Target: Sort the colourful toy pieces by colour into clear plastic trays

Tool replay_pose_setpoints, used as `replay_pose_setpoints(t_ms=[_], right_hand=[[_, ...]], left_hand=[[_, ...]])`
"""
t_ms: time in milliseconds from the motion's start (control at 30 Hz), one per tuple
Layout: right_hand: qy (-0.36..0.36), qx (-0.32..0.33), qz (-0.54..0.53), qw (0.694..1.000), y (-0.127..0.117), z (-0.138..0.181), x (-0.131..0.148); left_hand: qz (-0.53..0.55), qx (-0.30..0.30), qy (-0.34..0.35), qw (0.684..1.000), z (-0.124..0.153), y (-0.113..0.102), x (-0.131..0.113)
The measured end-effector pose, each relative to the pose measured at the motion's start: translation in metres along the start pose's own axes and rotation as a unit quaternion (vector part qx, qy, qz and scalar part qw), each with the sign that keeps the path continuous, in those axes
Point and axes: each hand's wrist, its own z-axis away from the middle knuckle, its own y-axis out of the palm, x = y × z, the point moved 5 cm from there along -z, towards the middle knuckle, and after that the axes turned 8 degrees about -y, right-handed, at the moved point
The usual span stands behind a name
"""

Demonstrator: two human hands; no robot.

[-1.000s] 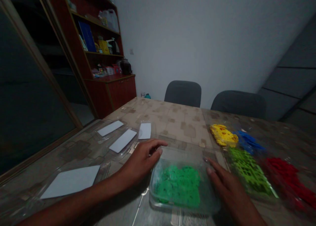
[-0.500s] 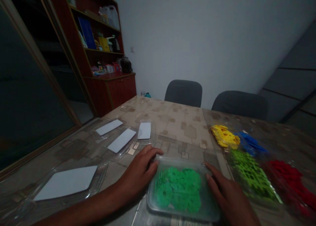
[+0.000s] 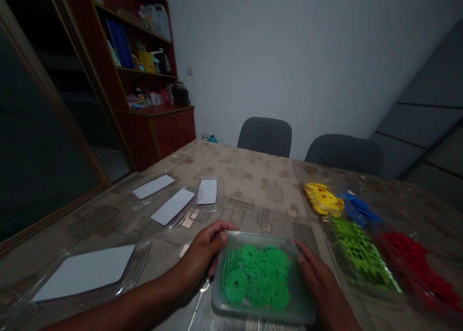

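A clear plastic tray [image 3: 302, 312] full of dark green flat pieces [image 3: 258, 279] lies on the table right in front of me. My left hand [image 3: 200, 256] grips its left side, fingers curled over the far left corner. Against the right side of the tray rests my right hand [image 3: 316, 282], fingers along the rim. Both hands hold the tray between them.
To the right lie piles of yellow [image 3: 321, 199], blue [image 3: 358, 209], light green [image 3: 358, 253] and red [image 3: 419, 263] pieces. Several clear lids with white cards [image 3: 85, 272] lie at the left. Two grey chairs [image 3: 265, 135] stand behind the patterned table [image 3: 253, 181]. A wooden shelf unit [image 3: 144, 80] is far left.
Both hands have drawn the green tray toward me along the table. The view has shifted slightly.
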Motion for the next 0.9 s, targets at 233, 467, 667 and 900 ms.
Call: replay_pose_setpoints(t_ms=[233,467,667,900], right_hand=[[0.003,0.072,0.027,0.997,-0.004,-0.022,0.007],[0.012,0.035,0.007,0.999,0.002,-0.027,0.007],[0.101,0.057,-0.104,0.988,0.011,-0.024,-0.008],[0.066,0.049,-0.065,0.994,0.005,-0.026,0.003]], left_hand=[[0.004,-0.022,0.011,1.000,0.001,0.001,-0.002],[-0.004,-0.029,0.023,0.999,0.001,0.000,-0.004],[0.048,-0.012,0.003,0.999,0.001,0.001,-0.002],[-0.016,-0.014,0.049,0.999,0.002,-0.001,-0.006]])
